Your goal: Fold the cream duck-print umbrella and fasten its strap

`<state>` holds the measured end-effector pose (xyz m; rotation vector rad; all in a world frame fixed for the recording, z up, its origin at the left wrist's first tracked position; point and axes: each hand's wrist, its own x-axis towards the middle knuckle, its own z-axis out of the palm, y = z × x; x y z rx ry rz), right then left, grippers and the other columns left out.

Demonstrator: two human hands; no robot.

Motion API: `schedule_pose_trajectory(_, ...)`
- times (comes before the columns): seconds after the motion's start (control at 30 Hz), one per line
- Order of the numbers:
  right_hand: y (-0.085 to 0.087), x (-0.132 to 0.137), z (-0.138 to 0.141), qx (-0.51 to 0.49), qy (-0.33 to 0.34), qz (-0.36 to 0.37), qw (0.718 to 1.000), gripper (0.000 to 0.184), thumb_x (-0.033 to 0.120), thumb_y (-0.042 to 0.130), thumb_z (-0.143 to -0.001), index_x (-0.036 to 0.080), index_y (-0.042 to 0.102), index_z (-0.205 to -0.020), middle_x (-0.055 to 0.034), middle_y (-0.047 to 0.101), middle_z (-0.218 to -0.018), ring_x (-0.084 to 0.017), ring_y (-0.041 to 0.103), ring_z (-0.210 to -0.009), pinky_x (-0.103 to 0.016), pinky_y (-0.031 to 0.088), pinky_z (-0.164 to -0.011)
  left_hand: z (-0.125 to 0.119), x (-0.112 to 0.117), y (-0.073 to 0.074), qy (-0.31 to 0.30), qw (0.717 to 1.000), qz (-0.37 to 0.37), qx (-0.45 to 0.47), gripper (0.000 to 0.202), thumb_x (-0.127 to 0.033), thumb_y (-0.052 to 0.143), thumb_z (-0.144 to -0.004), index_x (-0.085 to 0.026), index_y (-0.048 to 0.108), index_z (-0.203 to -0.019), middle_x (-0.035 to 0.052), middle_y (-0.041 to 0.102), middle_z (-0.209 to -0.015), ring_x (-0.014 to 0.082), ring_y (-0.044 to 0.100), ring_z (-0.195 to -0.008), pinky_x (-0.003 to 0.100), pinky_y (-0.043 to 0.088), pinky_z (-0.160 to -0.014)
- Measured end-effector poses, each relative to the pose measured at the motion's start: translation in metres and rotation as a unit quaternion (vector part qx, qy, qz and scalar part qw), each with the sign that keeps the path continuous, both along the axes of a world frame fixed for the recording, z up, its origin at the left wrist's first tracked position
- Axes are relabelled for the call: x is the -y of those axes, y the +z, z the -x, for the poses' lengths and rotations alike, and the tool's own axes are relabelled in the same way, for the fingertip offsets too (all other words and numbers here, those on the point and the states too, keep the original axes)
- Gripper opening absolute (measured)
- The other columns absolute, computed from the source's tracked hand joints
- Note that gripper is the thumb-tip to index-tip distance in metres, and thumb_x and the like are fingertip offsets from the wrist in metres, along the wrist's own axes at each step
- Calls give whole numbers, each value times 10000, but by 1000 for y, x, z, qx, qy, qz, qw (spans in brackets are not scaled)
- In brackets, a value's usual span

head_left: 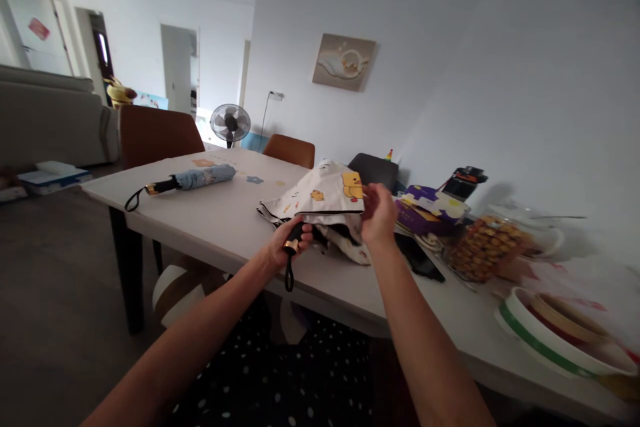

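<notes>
While the blue folding umbrella (206,177) lies furled on the desk's (220,214) left, the white cartoon-print umbrella (320,180) before me sits loose, not yet furled, my left hand (281,246) gripping its handle (295,233), my right hand (378,215) pinching its canopy's (353,182) right edge.

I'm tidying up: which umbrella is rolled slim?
The light-blue fabric umbrella, lying untouched; the white, cartoon-printed fabric umbrella, held by the left hand, bulges loosely.

My left hand (282,246) curls closed as my right hand (379,215), bent-fingered, sits slightly higher, both bare forearms (417,324) stretched forward.
</notes>
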<state>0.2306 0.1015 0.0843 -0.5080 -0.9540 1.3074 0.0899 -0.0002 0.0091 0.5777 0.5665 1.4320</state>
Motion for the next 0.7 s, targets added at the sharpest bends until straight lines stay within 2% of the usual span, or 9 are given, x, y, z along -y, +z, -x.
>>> schedule_pose_trajectory(0.1,-4,-13,-25,-32,-31,-18,999,219,402,522,-749,191,521,-809,2,627,-782,-143,627,-656,-282,536,-555,6,2,1,-55,985,-39,160,333,-321,347,-929,-146,418,-655,-23,365,-573,19,373,-433,88,310,-347)
schedule_pose_trajectory(0.17,-13,-19,-33,-11,-89,-24,996,185,356,537,-727,197,508,-816,14,616,-777,-142,634,-691,-272,531,-572,7,2,0,-70,981,-15,181,316,-320,364,-926,-151,413,-664,-20,351,-579,25,365,-443,83,319,-352)
schedule_pose_trajectory(0.27,-34,-28,-35,60,-187,-9,981,175,308,547,-702,207,513,-841,44,600,-806,-112,627,-760,-211,502,-590,8,2,-1,-24,982,-8,186,289,-289,372,-925,-161,405,-668,-20,335,-583,25,333,-438,71,325,-361)
schedule_pose_trajectory(0.33,-50,-32,-34,89,-207,10,974,167,307,549,-695,198,531,-820,47,597,-820,-100,615,-791,-172,472,-571,8,2,0,8,982,-33,186,304,-301,348,-931,-163,406,-666,-21,330,-584,28,321,-435,78,317,-355)
schedule_pose_trajectory(0.47,-67,-37,-34,119,-184,40,975,180,320,555,-700,194,562,-829,45,618,-808,-94,617,-771,-152,444,-543,7,1,3,-31,989,-16,142,352,-357,321,-933,-153,425,-666,-20,342,-585,36,344,-441,106,309,-343)
schedule_pose_trajectory(0.6,-70,-39,-34,149,-115,85,978,203,371,553,-732,188,565,-818,10,655,-707,-113,623,-604,-185,446,-482,3,-1,1,-78,994,22,78,379,-395,350,-919,-145,429,-645,-30,341,-555,26,339,-412,103,316,-348)
schedule_pose_trajectory(0.7,-72,-42,-34,168,-70,149,972,178,368,552,-752,189,549,-757,6,611,-553,-134,575,-454,-215,422,-400,0,-1,0,-103,993,54,15,411,-424,335,-916,-142,438,-634,-30,357,-521,27,348,-383,109,315,-333)
